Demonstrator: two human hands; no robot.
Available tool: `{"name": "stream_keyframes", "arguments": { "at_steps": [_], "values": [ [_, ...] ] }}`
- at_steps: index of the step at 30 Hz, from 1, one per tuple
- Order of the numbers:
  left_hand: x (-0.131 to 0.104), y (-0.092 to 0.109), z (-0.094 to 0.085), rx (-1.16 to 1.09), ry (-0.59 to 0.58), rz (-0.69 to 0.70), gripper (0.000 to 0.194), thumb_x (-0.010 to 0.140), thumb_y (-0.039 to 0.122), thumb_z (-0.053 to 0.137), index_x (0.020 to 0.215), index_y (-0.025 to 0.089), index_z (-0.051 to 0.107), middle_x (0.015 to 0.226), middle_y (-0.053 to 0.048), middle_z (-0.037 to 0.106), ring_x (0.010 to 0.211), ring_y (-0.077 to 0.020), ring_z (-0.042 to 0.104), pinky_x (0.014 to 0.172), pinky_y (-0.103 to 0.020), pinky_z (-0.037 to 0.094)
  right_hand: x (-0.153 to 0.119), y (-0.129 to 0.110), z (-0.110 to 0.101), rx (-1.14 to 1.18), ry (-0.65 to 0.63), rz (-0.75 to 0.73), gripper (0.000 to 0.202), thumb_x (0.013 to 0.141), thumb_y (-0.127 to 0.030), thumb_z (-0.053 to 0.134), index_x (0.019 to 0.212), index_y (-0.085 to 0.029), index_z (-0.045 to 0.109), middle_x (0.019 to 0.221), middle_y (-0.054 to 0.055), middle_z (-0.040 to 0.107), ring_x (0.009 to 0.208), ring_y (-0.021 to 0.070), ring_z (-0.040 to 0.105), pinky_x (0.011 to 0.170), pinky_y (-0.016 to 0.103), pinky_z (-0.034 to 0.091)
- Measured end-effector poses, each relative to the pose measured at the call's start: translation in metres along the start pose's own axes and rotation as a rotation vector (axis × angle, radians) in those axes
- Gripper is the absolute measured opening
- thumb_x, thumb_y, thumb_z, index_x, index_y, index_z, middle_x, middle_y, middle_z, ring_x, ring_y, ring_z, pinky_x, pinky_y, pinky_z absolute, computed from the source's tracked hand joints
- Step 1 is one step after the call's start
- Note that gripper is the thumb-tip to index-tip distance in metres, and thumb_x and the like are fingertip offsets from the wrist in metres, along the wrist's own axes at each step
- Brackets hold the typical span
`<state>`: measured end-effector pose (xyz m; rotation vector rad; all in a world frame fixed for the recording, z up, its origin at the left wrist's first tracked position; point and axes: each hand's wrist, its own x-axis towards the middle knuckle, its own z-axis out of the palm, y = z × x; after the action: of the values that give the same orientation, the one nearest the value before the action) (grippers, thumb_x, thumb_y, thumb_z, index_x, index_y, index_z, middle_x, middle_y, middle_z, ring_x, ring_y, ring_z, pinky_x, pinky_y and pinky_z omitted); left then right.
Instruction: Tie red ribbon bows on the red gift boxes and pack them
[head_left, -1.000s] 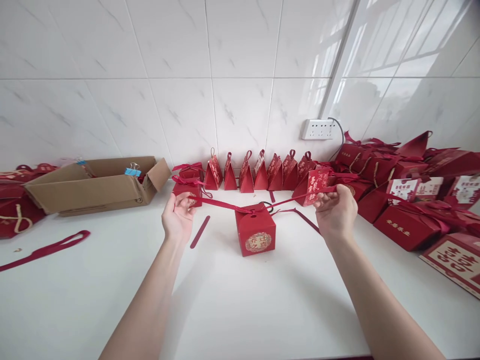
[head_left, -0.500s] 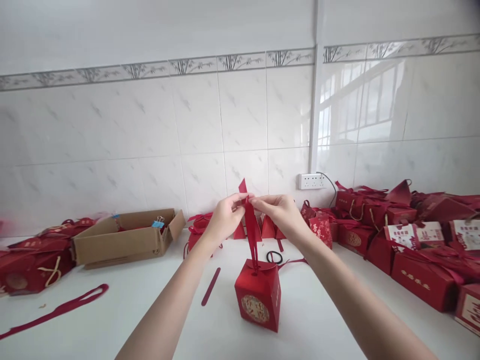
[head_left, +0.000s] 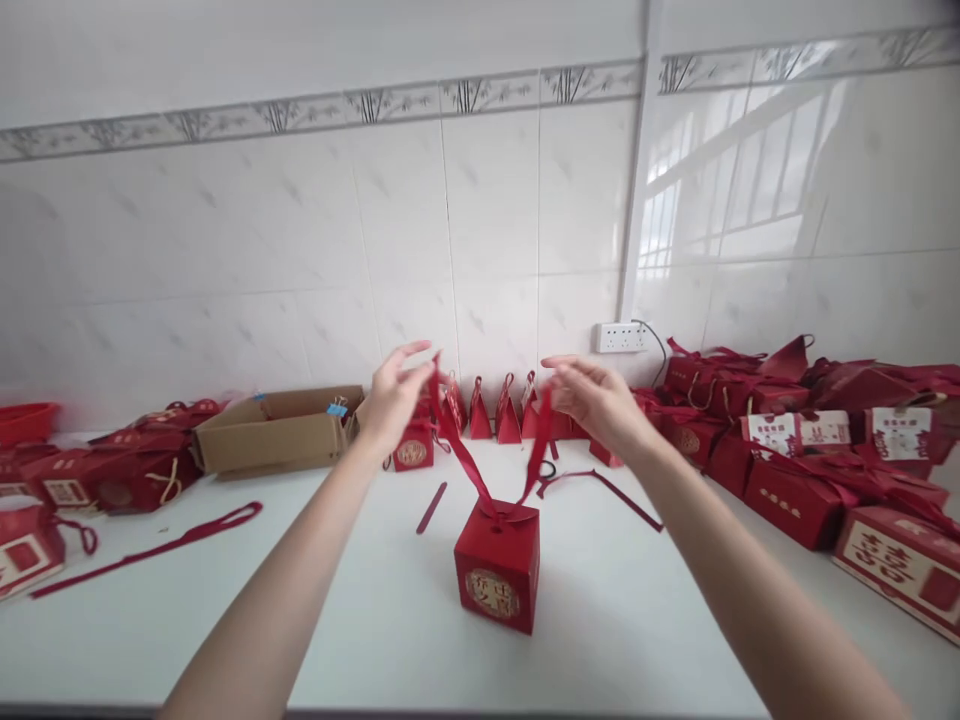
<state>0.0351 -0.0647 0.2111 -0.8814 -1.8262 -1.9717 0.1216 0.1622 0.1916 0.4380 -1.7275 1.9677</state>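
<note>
A small red gift box (head_left: 496,570) with a round gold emblem stands upright on the white table (head_left: 360,640). A red ribbon (head_left: 466,462) comes out of its top, and its two ends spread upward in a V. My left hand (head_left: 396,395) pinches one end between thumb and finger. The other end is pinched in my right hand (head_left: 592,395), whose fingers are somewhat blurred. Behind the box lie a short strip of ribbon (head_left: 432,507) and a black ring (head_left: 549,468), partly hidden by the ribbon.
An open cardboard box (head_left: 274,450) with blue binder clips stands back left. Red gift boxes (head_left: 799,500) are piled along the right, more (head_left: 135,475) at left. Small cone-shaped boxes (head_left: 508,415) line the wall. Loose ribbons (head_left: 172,545) lie on the table. A power strip (head_left: 622,337) is on the wall.
My hands have moved apart, left and right, drawing the ribbon ends from together above the box into a V. The camera view has shifted, showing more of the left side.
</note>
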Motion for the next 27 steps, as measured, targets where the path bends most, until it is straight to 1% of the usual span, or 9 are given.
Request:
{"name": "stream_keyframes", "arguments": {
  "at_steps": [3, 5, 8, 10, 13, 16, 19, 23, 27],
  "values": [
    [-0.018, -0.022, -0.02, 0.17, 0.101, -0.081, 0.021, 0.075, 0.032, 0.054, 0.085, 0.017, 0.066, 0.078, -0.005, 0.068, 0.077, -0.0193, 0.062, 0.067, -0.028, 0.045, -0.016, 0.011, -0.022, -0.255, -0.15, 0.127, 0.039, 0.073, -0.053, 0.062, 0.072, -0.014, 0.067, 0.064, 0.005, 0.067, 0.056, 0.0163, 0.064, 0.058, 0.03, 0.052],
    [-0.042, -0.038, -0.021, 0.306, -0.079, -0.152, 0.013, 0.069, 0.03, 0.062, 0.071, 0.019, 0.068, 0.079, -0.005, 0.068, 0.08, -0.0205, 0.061, 0.069, -0.027, 0.045, -0.027, 0.026, -0.025, -0.519, -0.287, 0.136, 0.027, 0.076, -0.042, 0.063, 0.072, -0.016, 0.07, 0.072, 0.005, 0.069, 0.064, 0.0168, 0.065, 0.063, 0.029, 0.051],
    [-0.083, -0.056, -0.005, 0.376, -0.451, -0.24, 0.016, 0.065, 0.034, 0.068, 0.076, 0.022, 0.07, 0.087, -0.005, 0.067, 0.086, -0.0237, 0.06, 0.073, -0.03, 0.046, -0.039, 0.052, -0.012, -0.791, -0.547, 0.084, 0.012, 0.076, -0.027, 0.062, 0.078, -0.022, 0.073, 0.083, 0.003, 0.07, 0.076, 0.018, 0.063, 0.071, 0.03, 0.048],
    [-0.1, -0.065, 0.008, 0.409, -0.567, -0.263, 0.023, 0.066, 0.037, 0.069, 0.084, 0.023, 0.069, 0.097, -0.006, 0.065, 0.091, -0.0246, 0.06, 0.075, -0.031, 0.046, -0.043, 0.065, -0.001, -0.868, -0.654, 0.044, 0.013, 0.074, -0.021, 0.064, 0.081, -0.025, 0.074, 0.088, 0.003, 0.068, 0.078, 0.0183, 0.062, 0.073, 0.03, 0.047],
    [-0.1, -0.078, 0.023, 0.425, -0.675, -0.26, 0.022, 0.07, 0.035, 0.065, 0.089, 0.023, 0.066, 0.104, -0.006, 0.062, 0.095, -0.0242, 0.06, 0.079, -0.033, 0.047, -0.042, 0.08, 0.005, -0.898, -0.725, 0.005, 0.014, 0.073, -0.016, 0.065, 0.077, -0.025, 0.074, 0.089, 0.003, 0.065, 0.077, 0.0177, 0.06, 0.073, 0.03, 0.045],
    [-0.081, -0.094, 0.033, 0.42, -0.705, -0.233, 0.017, 0.071, 0.028, 0.063, 0.088, 0.023, 0.063, 0.105, -0.005, 0.063, 0.099, -0.0243, 0.059, 0.086, -0.037, 0.045, -0.038, 0.092, -0.003, -0.929, -0.655, 0.006, 0.012, 0.076, -0.016, 0.061, 0.073, -0.021, 0.071, 0.083, 0.004, 0.062, 0.073, 0.017, 0.058, 0.071, 0.03, 0.043],
    [-0.069, -0.109, 0.043, 0.454, -0.623, -0.144, 0.007, 0.072, 0.027, 0.062, 0.075, 0.021, 0.061, 0.114, -0.006, 0.059, 0.108, -0.0256, 0.054, 0.095, -0.042, 0.04, -0.039, 0.106, -0.013, -0.895, -0.474, 0.071, 0.013, 0.081, -0.021, 0.056, 0.072, -0.019, 0.065, 0.081, 0.004, 0.059, 0.07, 0.016, 0.056, 0.066, 0.029, 0.043],
    [-0.075, -0.12, 0.049, 0.45, -0.564, -0.055, 0.007, 0.076, 0.025, 0.055, 0.076, 0.02, 0.059, 0.109, -0.008, 0.059, 0.104, -0.0237, 0.055, 0.095, -0.041, 0.04, -0.049, 0.12, -0.015, -0.767, -0.264, 0.096, 0.015, 0.084, -0.024, 0.052, 0.071, -0.019, 0.058, 0.077, 0.003, 0.056, 0.071, 0.0156, 0.055, 0.066, 0.029, 0.043],
    [-0.086, -0.121, 0.044, 0.376, -0.637, -0.07, 0.015, 0.073, 0.03, 0.062, 0.086, 0.022, 0.062, 0.119, -0.009, 0.055, 0.113, -0.0273, 0.051, 0.1, -0.043, 0.036, -0.058, 0.123, -0.009, -0.703, -0.221, 0.091, 0.015, 0.084, -0.026, 0.05, 0.071, -0.02, 0.055, 0.077, 0.003, 0.057, 0.073, 0.0162, 0.054, 0.071, 0.03, 0.043]
  ]
}}
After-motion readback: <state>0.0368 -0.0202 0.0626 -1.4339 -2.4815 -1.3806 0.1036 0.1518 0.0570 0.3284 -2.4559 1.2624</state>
